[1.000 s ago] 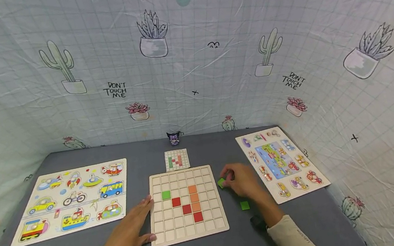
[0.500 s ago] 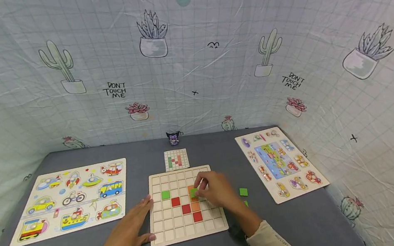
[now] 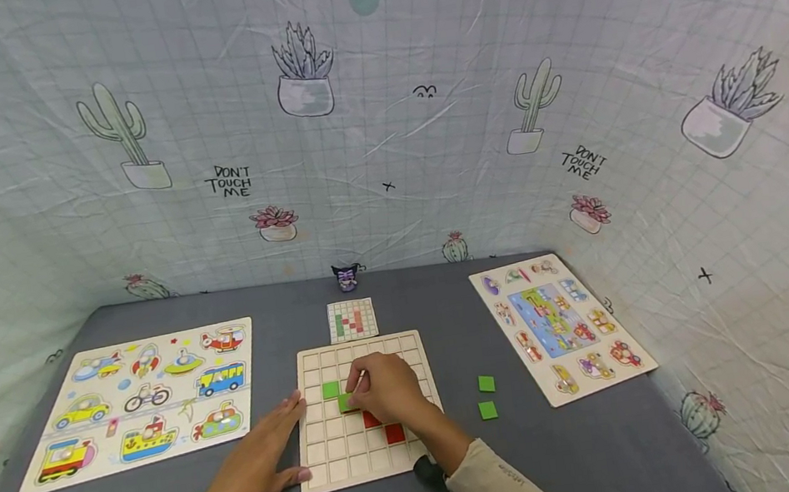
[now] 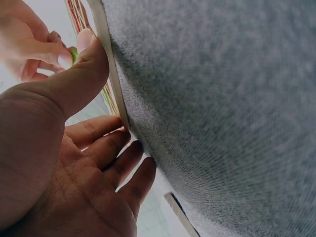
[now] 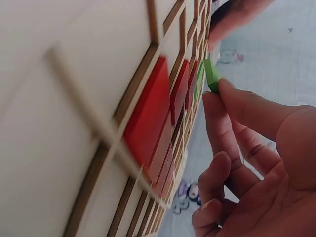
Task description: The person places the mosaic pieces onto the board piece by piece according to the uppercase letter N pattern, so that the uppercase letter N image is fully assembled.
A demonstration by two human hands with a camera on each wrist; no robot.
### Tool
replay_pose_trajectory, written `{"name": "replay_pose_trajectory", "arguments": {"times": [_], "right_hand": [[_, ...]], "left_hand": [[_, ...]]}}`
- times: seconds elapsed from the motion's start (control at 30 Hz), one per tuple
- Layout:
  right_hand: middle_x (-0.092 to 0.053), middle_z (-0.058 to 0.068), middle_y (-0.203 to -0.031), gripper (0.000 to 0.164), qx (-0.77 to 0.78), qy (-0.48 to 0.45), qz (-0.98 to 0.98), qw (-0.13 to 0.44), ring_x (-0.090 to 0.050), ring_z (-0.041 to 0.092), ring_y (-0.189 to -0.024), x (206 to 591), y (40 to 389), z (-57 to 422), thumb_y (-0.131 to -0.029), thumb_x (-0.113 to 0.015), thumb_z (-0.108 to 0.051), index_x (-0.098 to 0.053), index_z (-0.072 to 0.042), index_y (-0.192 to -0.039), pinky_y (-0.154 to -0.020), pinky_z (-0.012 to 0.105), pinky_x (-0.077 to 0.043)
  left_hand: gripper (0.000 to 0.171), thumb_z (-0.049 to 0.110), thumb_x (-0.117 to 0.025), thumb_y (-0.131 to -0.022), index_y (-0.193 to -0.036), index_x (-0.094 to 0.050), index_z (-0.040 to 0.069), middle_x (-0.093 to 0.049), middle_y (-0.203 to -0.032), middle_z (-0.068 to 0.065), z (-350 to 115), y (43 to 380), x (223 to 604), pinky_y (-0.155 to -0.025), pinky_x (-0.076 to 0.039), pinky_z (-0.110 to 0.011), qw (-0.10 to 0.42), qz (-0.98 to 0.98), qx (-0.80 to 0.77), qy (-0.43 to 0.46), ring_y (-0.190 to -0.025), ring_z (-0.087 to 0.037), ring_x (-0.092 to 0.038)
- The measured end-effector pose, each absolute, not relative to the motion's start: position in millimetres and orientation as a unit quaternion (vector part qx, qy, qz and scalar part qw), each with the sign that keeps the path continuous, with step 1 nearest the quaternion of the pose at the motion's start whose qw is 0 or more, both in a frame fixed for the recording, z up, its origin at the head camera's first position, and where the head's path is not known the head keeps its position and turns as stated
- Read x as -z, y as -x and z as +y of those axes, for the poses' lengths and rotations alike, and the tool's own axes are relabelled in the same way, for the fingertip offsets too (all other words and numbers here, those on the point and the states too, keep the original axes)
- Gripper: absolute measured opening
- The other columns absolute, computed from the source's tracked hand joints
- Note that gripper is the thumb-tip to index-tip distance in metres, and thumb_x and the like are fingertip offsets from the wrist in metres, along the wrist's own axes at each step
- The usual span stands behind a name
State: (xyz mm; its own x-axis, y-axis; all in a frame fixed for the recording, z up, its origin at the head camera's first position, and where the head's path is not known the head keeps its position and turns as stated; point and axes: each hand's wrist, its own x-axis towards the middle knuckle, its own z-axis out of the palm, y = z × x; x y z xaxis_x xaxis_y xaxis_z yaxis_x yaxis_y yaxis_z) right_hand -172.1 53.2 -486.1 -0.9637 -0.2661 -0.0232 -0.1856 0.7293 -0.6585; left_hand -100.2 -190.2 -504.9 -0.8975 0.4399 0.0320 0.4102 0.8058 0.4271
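A wooden grid board (image 3: pixel 335 469) lies in front of me. My left hand (image 3: pixel 261 458) rests along its left edge, fingers fairly straight and thumb at the near corner. Over the board my right hand (image 3: pixel 387 386) pinches a green square tile (image 3: pixel 345 404) between thumb and fingertips. In the right wrist view that green tile (image 5: pixel 212 76) is tilted, above the board's surface. Another green tile (image 3: pixel 331 389) sits in a cell just beyond it to the left. Red tiles (image 3: pixel 394 433) sit in cells too, partly covered by my right hand, which hides the orange ones.
Two loose green tiles, one farther (image 3: pixel 486 384) and one nearer (image 3: pixel 488 410), lie right of the board. Behind it are a small pattern card (image 3: pixel 351 306) and a dark figurine (image 3: pixel 347 278). A vehicle puzzle (image 3: pixel 137 408) lies left, another picture puzzle (image 3: pixel 555 320) right.
My right hand has picked up a green tile from the table at right and carried it left over the board. The left hand has stayed at the board's edge.
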Motion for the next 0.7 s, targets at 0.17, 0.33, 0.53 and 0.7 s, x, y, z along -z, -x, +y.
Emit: {"name": "replay_pose_trajectory", "arguments": {"times": [0.17,0.33,0.53,0.7], "right_hand": [[-0.062,-0.011,-0.062,0.022,0.323,0.112,0.938,0.052,-0.054,0.006,-0.057,488.5,174.7,39.1,-0.081,-0.093,-0.02,-0.072,-0.024,-0.077,-0.054,0.026,-0.04],[-0.059,-0.012,-0.058,0.025,0.285,0.104,0.951,0.052,-0.053,0.006,-0.056,491.7,178.8,28.8,-0.08,-0.094,-0.022,-0.07,-0.026,-0.073,-0.055,0.026,-0.037],[-0.061,-0.015,-0.059,0.026,0.25,0.119,0.959,0.055,-0.053,0.006,-0.059,493.1,180.1,21.5,-0.08,-0.094,-0.023,-0.07,-0.027,-0.069,-0.057,0.026,-0.039],[-0.062,-0.015,-0.061,0.018,0.251,0.138,0.957,0.052,-0.053,0.006,-0.059,492.2,180.0,24.0,-0.08,-0.093,-0.023,-0.077,-0.027,-0.072,-0.058,0.025,-0.04]], "left_hand": [[0.093,0.031,-0.092,-0.082,-0.157,-0.047,-0.001,-0.042,-0.169,-0.018,-190.9,100.4,504.6,-0.118,-0.043,-0.061,0.025,0.949,-0.214,-0.231,-0.153,-0.043,-0.044],[0.093,0.032,-0.091,-0.082,-0.157,-0.047,-0.001,-0.043,-0.168,-0.018,-190.7,100.0,504.1,-0.118,-0.044,-0.06,0.023,0.95,-0.21,-0.231,-0.153,-0.043,-0.045],[0.094,0.032,-0.092,-0.081,-0.157,-0.048,-0.001,-0.043,-0.168,-0.018,-190.0,99.2,504.2,-0.118,-0.044,-0.06,0.018,0.95,-0.213,-0.229,-0.153,-0.043,-0.045],[0.093,0.033,-0.092,-0.082,-0.157,-0.048,-0.001,-0.043,-0.169,-0.017,-189.9,98.7,504.1,-0.117,-0.044,-0.06,0.019,0.95,-0.21,-0.229,-0.153,-0.042,-0.046]]}}
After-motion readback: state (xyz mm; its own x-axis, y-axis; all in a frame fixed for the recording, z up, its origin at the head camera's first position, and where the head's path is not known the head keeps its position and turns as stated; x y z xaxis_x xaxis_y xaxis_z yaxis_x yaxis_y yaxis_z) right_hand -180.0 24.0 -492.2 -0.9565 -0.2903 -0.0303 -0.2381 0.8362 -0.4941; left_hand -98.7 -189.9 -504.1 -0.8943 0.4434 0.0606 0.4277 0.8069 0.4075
